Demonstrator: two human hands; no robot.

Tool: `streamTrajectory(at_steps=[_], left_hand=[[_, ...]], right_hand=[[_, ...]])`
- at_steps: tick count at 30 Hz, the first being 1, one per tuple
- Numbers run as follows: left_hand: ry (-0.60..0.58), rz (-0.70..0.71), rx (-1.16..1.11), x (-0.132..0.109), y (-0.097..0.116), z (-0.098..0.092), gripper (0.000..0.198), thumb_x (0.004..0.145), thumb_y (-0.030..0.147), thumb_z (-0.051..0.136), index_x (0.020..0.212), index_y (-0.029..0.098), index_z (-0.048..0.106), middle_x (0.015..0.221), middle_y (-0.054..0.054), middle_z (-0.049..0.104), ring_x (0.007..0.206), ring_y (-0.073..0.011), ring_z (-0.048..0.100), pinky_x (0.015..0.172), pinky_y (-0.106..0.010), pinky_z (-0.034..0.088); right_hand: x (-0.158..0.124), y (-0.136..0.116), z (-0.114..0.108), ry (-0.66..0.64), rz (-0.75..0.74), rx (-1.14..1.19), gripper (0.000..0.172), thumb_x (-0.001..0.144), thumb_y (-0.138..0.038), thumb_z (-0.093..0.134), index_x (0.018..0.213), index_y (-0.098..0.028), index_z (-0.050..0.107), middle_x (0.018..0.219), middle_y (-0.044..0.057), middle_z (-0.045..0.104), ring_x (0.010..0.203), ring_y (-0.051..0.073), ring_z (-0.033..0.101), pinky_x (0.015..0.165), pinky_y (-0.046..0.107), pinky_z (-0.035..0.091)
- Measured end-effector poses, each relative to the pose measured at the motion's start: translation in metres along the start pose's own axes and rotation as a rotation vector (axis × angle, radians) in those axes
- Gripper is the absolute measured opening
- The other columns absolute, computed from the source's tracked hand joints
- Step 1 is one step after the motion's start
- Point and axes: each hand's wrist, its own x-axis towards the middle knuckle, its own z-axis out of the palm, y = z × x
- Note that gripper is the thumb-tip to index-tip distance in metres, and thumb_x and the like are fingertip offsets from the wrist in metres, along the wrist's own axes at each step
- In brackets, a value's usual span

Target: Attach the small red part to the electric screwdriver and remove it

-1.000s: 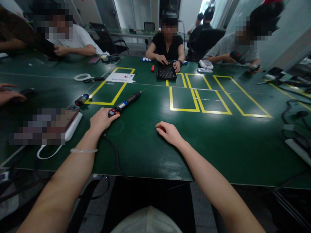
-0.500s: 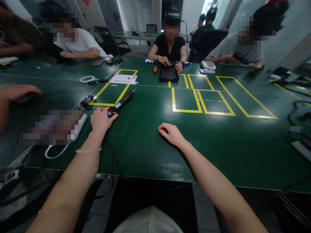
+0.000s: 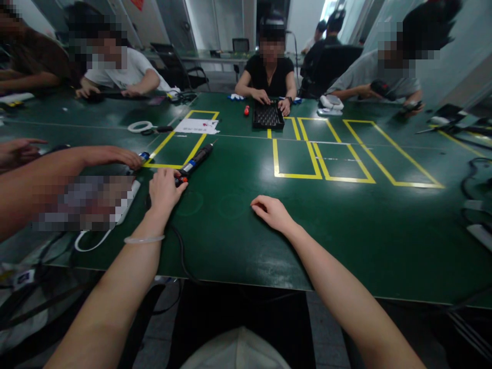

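Note:
My left hand (image 3: 164,188) is closed round the rear end of a black and blue electric screwdriver (image 3: 197,158), which lies on the green table (image 3: 230,246) with its tip pointing away to the upper right. A dark cable runs from near that hand to the table's front edge. My right hand (image 3: 270,210) rests on the table to the right, fingers curled together in a loose pinch, with no object visible in them. Yellow tape outlines (image 3: 300,177) lie beyond it.
Another person's hand (image 3: 125,156) reaches in from the left onto a small blue and black item. A white paper (image 3: 196,126) and a magnifier (image 3: 140,127) lie farther back. Across the table, a person handles a black tray (image 3: 268,123). Cables lie at the right.
Another person's arm at the left has stretched right to the small blue item. The person in white at the back left has moved their hands. My left hand has shifted slightly; my right stays put.

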Motion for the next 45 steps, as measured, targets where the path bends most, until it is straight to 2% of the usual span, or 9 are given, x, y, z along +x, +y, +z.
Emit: streamTrajectory(at_steps=[9, 14, 18, 20, 26, 30, 37, 41, 45], left_hand=[[0.01, -0.019, -0.071, 0.0, -0.001, 0.006, 0.032, 0.095, 0.044, 0.047, 0.114, 0.02, 0.056, 0.124, -0.018, 0.051, 0.119, -0.0385, 0.048, 0.094, -0.049, 0.041], [0.105, -0.058, -0.106, 0.003, -0.003, 0.01, 0.032, 0.094, 0.042, 0.046, 0.11, 0.017, 0.058, 0.122, -0.02, 0.056, 0.115, -0.0387, 0.052, 0.093, -0.05, 0.042], [0.18, -0.011, -0.343, 0.001, 0.011, 0.008, 0.031, 0.093, 0.04, 0.048, 0.109, 0.016, 0.059, 0.114, -0.016, 0.064, 0.109, -0.0321, 0.059, 0.095, -0.045, 0.044], [0.089, 0.068, -0.565, -0.002, 0.029, 0.005, 0.031, 0.093, 0.04, 0.05, 0.109, 0.016, 0.061, 0.107, -0.012, 0.068, 0.101, -0.0269, 0.063, 0.094, -0.041, 0.046], [-0.455, 0.339, -0.99, -0.025, 0.105, -0.009, 0.043, 0.094, 0.046, 0.053, 0.118, 0.013, 0.064, 0.094, -0.008, 0.069, 0.086, -0.0195, 0.065, 0.085, -0.035, 0.05], [-0.613, 0.407, -1.103, -0.04, 0.14, -0.012, 0.048, 0.095, 0.046, 0.053, 0.13, 0.013, 0.058, 0.086, -0.004, 0.066, 0.077, -0.0161, 0.062, 0.076, -0.031, 0.049], [-0.683, 0.418, -1.16, -0.051, 0.147, -0.004, 0.049, 0.096, 0.047, 0.053, 0.129, 0.011, 0.056, 0.077, -0.002, 0.063, 0.07, -0.0145, 0.059, 0.07, -0.029, 0.047], [-0.608, 0.42, -1.181, -0.053, 0.144, -0.005, 0.044, 0.097, 0.046, 0.049, 0.123, 0.012, 0.058, 0.086, -0.005, 0.066, 0.077, -0.0155, 0.062, 0.076, -0.031, 0.05], [-0.489, 0.456, -1.108, -0.056, 0.144, -0.01, 0.04, 0.088, 0.046, 0.065, 0.111, 0.014, 0.062, 0.096, -0.006, 0.067, 0.087, -0.0178, 0.064, 0.082, -0.031, 0.05]], right_hand=[[0.0, -0.001, 0.0, -0.002, -0.001, -0.008, 0.012, 0.096, -0.021, 0.055, 0.095, -0.018, 0.066, 0.089, 0.003, 0.069, 0.076, 0.015, 0.059, 0.072, 0.026, 0.042], [0.0, 0.001, 0.001, -0.001, -0.006, -0.001, 0.011, 0.096, -0.021, 0.056, 0.095, -0.018, 0.067, 0.088, 0.004, 0.069, 0.077, 0.015, 0.059, 0.072, 0.026, 0.042], [0.0, 0.0, 0.001, 0.004, -0.005, 0.011, 0.012, 0.095, -0.021, 0.055, 0.094, -0.018, 0.067, 0.089, 0.004, 0.069, 0.077, 0.015, 0.06, 0.072, 0.027, 0.042], [0.0, 0.0, 0.0, 0.008, -0.003, 0.031, 0.012, 0.095, -0.021, 0.056, 0.094, -0.018, 0.067, 0.087, 0.004, 0.069, 0.075, 0.015, 0.059, 0.071, 0.026, 0.042], [0.0, 0.002, 0.003, 0.036, 0.07, 0.306, 0.015, 0.091, -0.027, 0.058, 0.1, -0.018, 0.066, 0.079, 0.0, 0.065, 0.066, 0.012, 0.056, 0.066, 0.026, 0.042], [0.001, 0.005, 0.007, 0.051, 0.105, 0.667, 0.034, 0.086, -0.035, 0.065, 0.115, -0.019, 0.059, 0.08, -0.001, 0.064, 0.064, 0.011, 0.056, 0.063, 0.025, 0.045], [0.004, 0.001, 0.01, 0.018, 0.118, 0.896, 0.029, 0.082, -0.041, 0.074, 0.095, -0.019, 0.062, 0.081, 0.001, 0.068, 0.07, 0.013, 0.062, 0.064, 0.026, 0.051], [0.003, -0.002, 0.008, 0.025, 0.178, 0.965, 0.03, 0.081, -0.043, 0.075, 0.094, -0.018, 0.063, 0.08, 0.001, 0.069, 0.07, 0.012, 0.062, 0.064, 0.025, 0.051], [0.002, -0.003, 0.004, 0.076, 0.251, 0.967, 0.034, 0.079, -0.046, 0.076, 0.093, -0.018, 0.065, 0.075, 0.0, 0.069, 0.06, 0.01, 0.059, 0.06, 0.025, 0.049]])
